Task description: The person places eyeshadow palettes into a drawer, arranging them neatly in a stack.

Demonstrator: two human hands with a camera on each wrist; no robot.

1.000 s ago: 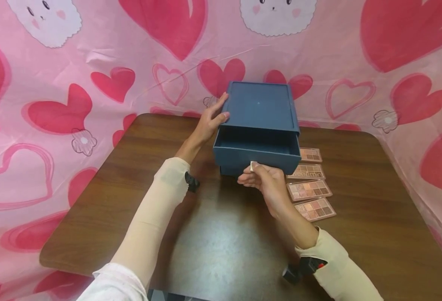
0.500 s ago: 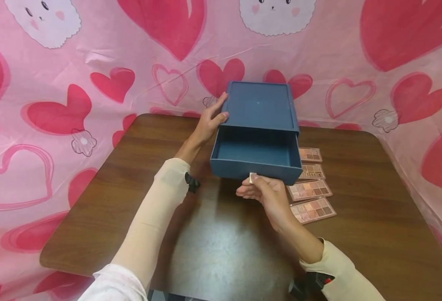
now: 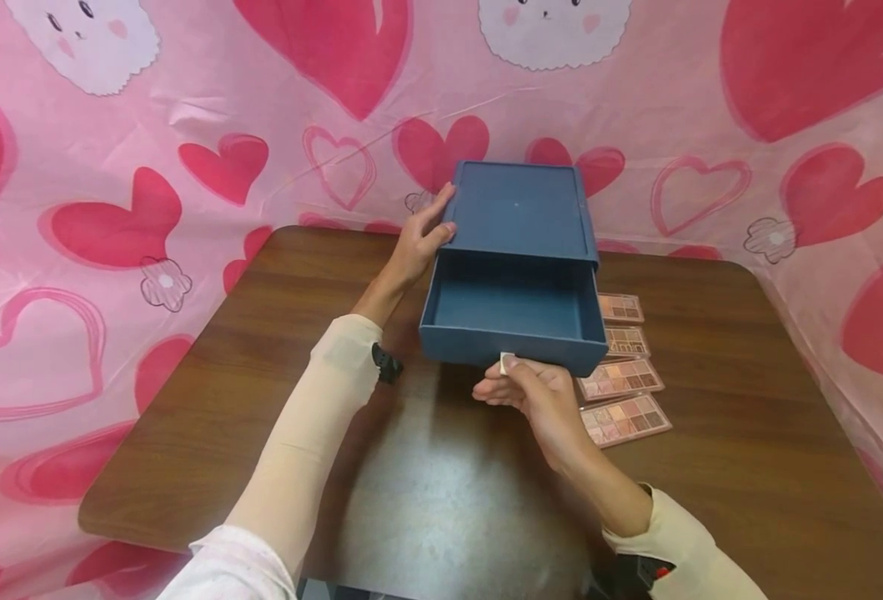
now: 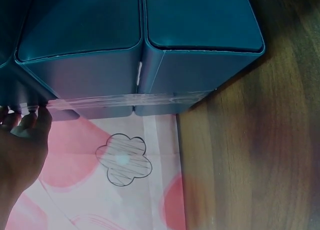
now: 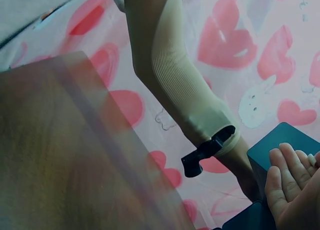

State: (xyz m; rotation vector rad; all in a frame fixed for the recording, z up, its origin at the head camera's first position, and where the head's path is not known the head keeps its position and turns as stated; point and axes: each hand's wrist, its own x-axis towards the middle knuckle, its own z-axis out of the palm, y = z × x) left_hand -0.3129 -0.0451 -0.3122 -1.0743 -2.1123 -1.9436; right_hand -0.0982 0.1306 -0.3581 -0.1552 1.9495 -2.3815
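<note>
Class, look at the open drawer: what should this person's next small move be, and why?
Probably the right hand should release the white tab and reach toward the palettes: the drawer stands open with nothing visible inside, the left hand rests against the blue cabinet, and the palettes lie on the table beside it.

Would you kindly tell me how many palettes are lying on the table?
4, in a row right of the blue drawer unit: the farthest palette, the second palette, the third palette and the nearest palette. The unit could hide more.
</note>
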